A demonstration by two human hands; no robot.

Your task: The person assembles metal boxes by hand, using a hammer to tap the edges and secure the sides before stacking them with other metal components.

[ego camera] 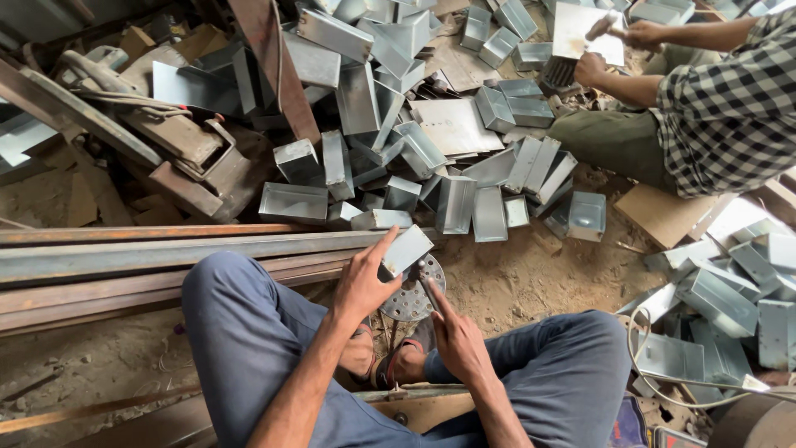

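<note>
From the head camera, we are holding a small metal box (406, 250) in our left hand (362, 284), grip pinching its edge, over a round perforated disc (412, 299) on the dirt floor (531, 278). Our right hand (456, 338) is pinching a thin tool (427, 278). The box's sharp edge could be cutting fingers if it slips. A co-worker's hand (590, 68) is brushing nearby.

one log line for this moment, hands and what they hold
left hand: holds small metal box | right hand: tool on perforated disc | nearby: box pile, seated co-worker
</note>
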